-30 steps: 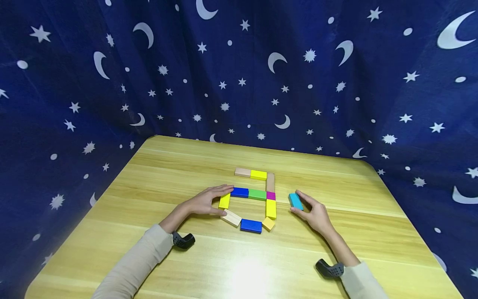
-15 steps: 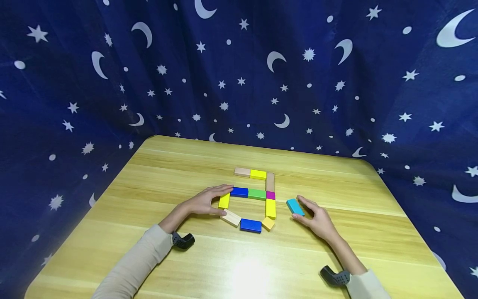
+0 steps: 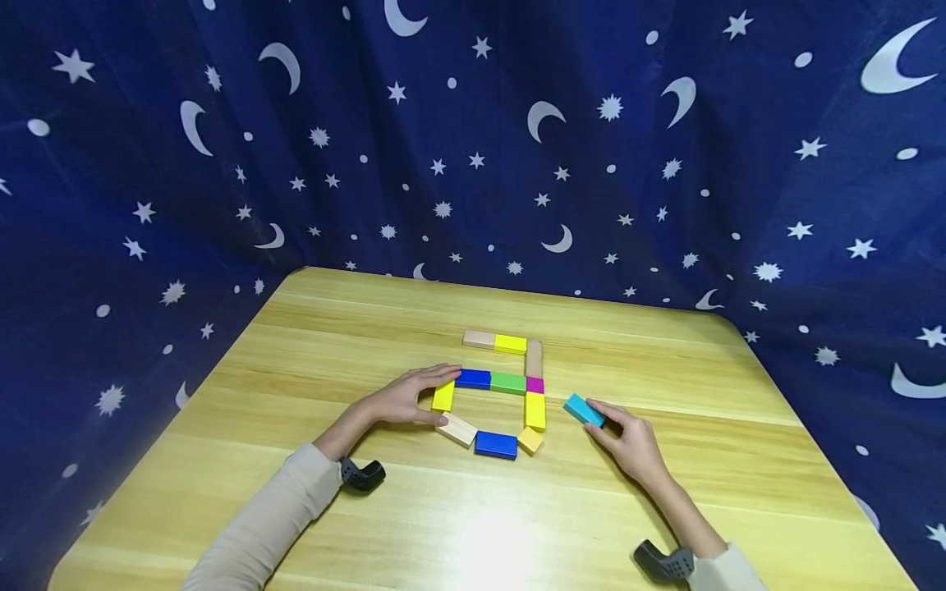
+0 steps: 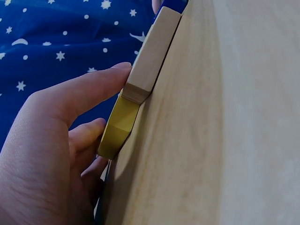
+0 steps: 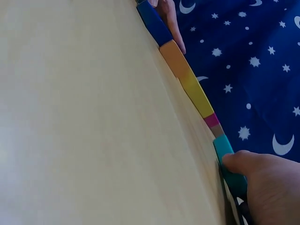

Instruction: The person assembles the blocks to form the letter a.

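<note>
In the head view my right hand (image 3: pixel 628 443) pinches a light blue wooden block (image 3: pixel 584 410) between thumb and fingers, right of the block figure. The right wrist view shows the thumb pressed on this block (image 5: pixel 224 149). My left hand (image 3: pixel 405 398) rests at the figure's left side, fingers spread loosely about a yellow block (image 3: pixel 443 397). Its fingertips lie by the end of a blue block (image 3: pixel 473 378), and its thumb touches a plain wood block (image 3: pixel 458 429). In the left wrist view that thumb lies against the plain block (image 4: pixel 152 56), with other fingers beside the yellow one (image 4: pixel 117 124).
Flat blocks continue the figure: green (image 3: pixel 508 383), magenta (image 3: pixel 535 385), another yellow (image 3: pixel 535 411), a small orange one (image 3: pixel 530 440) and another blue (image 3: pixel 496 445). A tan-and-yellow row (image 3: pixel 510 344) lies farther back. A starry curtain (image 3: pixel 473 148) hangs behind the wooden table (image 3: pixel 473 525).
My right hand has moved slightly toward me, and the light blue block has turned and come nearer the figure. The left hand and the other blocks have stayed put.
</note>
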`<state>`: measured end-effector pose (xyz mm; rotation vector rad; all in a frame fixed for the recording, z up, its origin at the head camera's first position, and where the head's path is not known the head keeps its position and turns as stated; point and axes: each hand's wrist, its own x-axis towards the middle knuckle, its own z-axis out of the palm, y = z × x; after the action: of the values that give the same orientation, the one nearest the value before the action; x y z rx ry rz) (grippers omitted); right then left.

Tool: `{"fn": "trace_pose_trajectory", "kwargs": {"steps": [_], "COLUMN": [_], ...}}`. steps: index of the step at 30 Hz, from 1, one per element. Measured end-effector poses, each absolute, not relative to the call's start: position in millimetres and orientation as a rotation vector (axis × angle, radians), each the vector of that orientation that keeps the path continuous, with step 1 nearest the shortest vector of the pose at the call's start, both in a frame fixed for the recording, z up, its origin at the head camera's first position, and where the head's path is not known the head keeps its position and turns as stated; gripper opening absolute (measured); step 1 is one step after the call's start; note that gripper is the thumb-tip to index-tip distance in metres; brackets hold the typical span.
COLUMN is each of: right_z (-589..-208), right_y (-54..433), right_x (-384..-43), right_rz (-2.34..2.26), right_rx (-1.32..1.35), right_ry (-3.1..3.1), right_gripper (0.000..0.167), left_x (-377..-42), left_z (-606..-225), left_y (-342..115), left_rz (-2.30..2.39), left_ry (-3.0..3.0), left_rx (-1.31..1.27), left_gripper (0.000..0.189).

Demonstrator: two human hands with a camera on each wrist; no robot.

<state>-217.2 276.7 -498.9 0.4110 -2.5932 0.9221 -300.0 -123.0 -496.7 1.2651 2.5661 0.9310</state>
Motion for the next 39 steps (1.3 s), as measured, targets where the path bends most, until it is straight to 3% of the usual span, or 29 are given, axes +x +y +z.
{"fn": "trace_pose_trajectory", "kwargs": {"steps": [16, 39], "right_z": [-499, -504], "right_y": [270, 254], "right_x": [-192, -187], "right_rz": [1.056, 0.95], "right_rx": [0.546, 0.655], "right_ry": [-2.529, -2.523], "right_gripper": [0.04, 0.041], "left_x": [-300, -298], "left_z": [-494, -495], "left_y": [-123, -122], "left_rz": [0.948, 0.939], "left_ry": [2.563, 2.569], "left_rx": [1.289, 1.236], "left_gripper": [0.087, 0.087]}}
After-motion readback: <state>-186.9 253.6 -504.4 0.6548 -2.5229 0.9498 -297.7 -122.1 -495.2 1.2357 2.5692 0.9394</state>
